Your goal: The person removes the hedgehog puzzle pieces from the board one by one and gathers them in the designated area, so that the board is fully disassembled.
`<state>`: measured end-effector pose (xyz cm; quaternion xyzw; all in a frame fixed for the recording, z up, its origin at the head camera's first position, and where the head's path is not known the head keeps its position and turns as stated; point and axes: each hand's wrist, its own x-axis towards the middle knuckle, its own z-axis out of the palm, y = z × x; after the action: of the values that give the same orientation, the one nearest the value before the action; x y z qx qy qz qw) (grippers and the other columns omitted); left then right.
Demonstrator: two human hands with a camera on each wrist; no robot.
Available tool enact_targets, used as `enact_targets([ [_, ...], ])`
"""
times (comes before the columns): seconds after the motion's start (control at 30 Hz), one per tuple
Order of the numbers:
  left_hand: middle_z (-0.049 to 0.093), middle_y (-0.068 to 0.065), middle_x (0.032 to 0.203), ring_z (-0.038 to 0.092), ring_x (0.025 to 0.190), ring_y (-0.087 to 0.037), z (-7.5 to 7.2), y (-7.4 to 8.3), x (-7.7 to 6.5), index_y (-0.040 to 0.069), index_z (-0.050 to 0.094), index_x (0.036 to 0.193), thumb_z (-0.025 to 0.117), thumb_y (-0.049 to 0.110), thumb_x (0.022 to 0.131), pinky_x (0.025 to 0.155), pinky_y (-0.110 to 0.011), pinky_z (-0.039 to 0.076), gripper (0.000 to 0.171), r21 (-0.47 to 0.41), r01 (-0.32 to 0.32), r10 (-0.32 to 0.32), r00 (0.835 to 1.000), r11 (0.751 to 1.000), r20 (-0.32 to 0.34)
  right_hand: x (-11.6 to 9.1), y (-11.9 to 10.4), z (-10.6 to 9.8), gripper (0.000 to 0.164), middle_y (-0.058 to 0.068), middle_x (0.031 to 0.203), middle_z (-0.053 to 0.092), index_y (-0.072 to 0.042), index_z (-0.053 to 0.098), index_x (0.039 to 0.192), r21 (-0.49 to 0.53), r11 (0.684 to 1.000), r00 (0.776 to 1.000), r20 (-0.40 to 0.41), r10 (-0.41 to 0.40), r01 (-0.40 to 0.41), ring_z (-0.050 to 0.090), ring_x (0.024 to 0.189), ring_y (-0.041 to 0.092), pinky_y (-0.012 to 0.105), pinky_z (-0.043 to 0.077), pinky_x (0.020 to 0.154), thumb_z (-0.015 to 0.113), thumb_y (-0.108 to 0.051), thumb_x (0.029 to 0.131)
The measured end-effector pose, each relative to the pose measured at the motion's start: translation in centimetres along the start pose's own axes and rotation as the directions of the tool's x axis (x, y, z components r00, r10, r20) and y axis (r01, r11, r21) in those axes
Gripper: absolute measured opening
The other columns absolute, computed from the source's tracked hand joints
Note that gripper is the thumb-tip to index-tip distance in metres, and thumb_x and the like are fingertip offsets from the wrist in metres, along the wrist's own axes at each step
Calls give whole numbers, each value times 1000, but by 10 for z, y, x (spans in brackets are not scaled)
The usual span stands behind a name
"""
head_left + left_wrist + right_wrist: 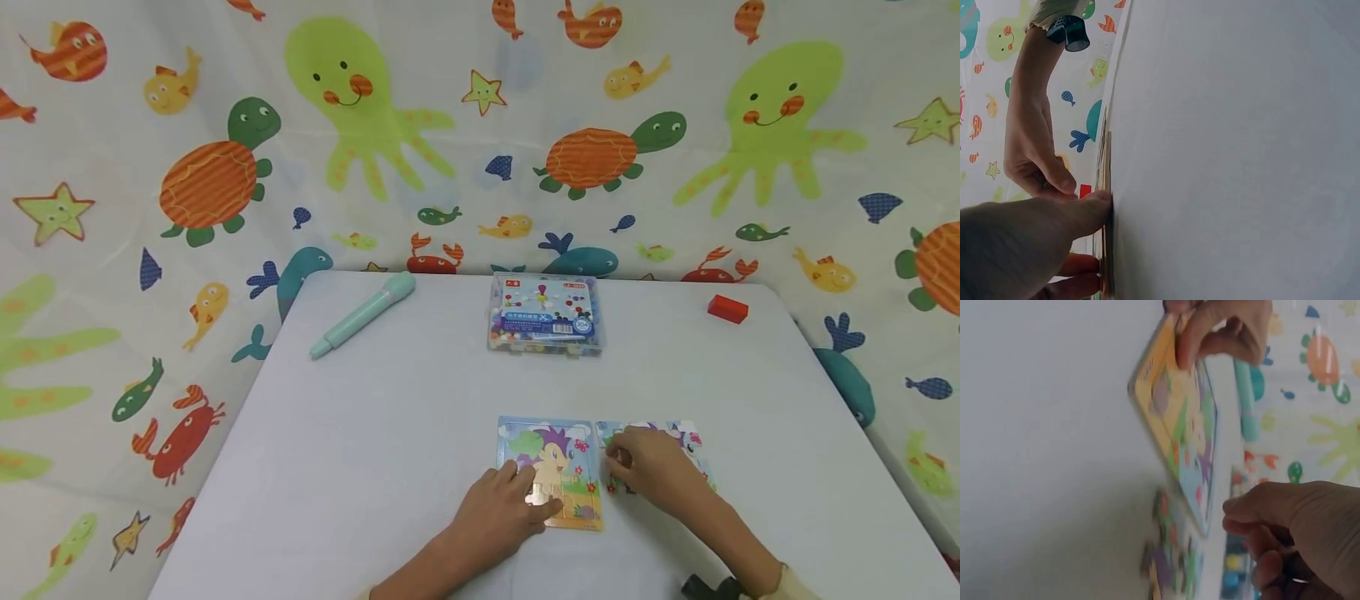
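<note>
A jigsaw puzzle board (585,492) with a purple-haired cartoon figure lies on the white table. My left hand (498,508) rests on its lower left part, with fingertips on the picture. In the left wrist view, the left thumb (1088,212) touches the board's edge. To the right of the board are several jigsaw pieces (693,442), blurred in the right wrist view. Above these pieces is my right hand (660,467). Its fingers (1260,509) are curled, thumb and forefinger tips close together, with nothing visible between them. The hand hides part of the pieces.
A clear plastic case (545,315) of colourful small parts stands at the table's far edge. A mint-green pen-shaped object (363,317) lies at the far left, and a red block (727,309) at the far right. A sea-animal cloth (465,158) hangs behind.
</note>
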<state>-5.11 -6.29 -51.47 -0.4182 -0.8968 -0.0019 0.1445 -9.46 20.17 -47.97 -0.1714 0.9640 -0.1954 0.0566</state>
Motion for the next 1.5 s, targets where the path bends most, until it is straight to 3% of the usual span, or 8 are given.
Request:
enact_targets([
  [0.2,50,3,90,35,72,-14,0,-3,0,50,69,116,75,53,82,51,-22,23,35,12,-4,5,1000,1000,-10,8,-22,15,6,-15,72,50,-13,75,86,23,990,990,26,-138,138,44,63,2,23,43,57,78,-15,81],
  [0.4,45,3,85,32,70,-14,-1,-4,0,50,69,117,70,55,86,50,-22,20,32,21,-21,20,1000,1000,16,5,-29,22,4,-15,70,50,-14,74,81,65,995,995,67,-79,75,44,59,2,23,43,54,78,-15,81],
  [0.63,44,4,83,30,70,-13,2,-4,1,50,70,118,67,54,89,50,-21,21,30,-28,-7,9,999,1000,46,4,-22,24,9,-13,69,51,-18,69,81,224,974,995,87,-43,23,47,60,5,25,44,54,77,-14,83],
  [0.77,42,5,81,28,69,-12,3,-4,1,49,70,117,66,54,90,51,-21,20,28,-45,-3,5,998,999,56,6,-13,26,10,-10,68,53,-17,68,81,369,929,990,127,-55,4,48,60,6,25,43,53,76,-14,85],
  [0.97,40,6,80,28,69,-11,3,-5,0,48,71,117,66,53,90,50,-20,20,28,-80,3,1,999,997,41,6,-4,24,7,-2,68,59,-14,70,81,571,814,971,235,-38,-106,50,60,9,23,41,53,75,-17,86],
  [1.17,46,5,84,31,70,-11,6,-2,3,47,72,115,66,52,89,51,-20,21,27,-83,-16,16,1000,996,-1,-11,14,2,8,4,74,60,-8,72,87,638,742,956,293,16,-208,52,69,14,26,44,60,74,-16,86],
  [1.3,50,4,88,34,71,-11,7,-3,4,47,72,115,66,52,90,52,-20,22,26,-76,-15,15,1000,997,3,-36,44,-30,14,6,78,59,-4,69,90,588,756,944,309,118,-287,53,77,18,29,47,64,73,-17,87],
  [1.5,48,5,86,32,71,-11,7,-7,4,46,73,114,67,49,90,54,-20,24,25,-117,6,-2,999,993,36,-72,93,-59,22,5,85,61,-2,68,95,449,755,866,389,315,-477,55,85,21,35,49,74,73,-23,90],
])
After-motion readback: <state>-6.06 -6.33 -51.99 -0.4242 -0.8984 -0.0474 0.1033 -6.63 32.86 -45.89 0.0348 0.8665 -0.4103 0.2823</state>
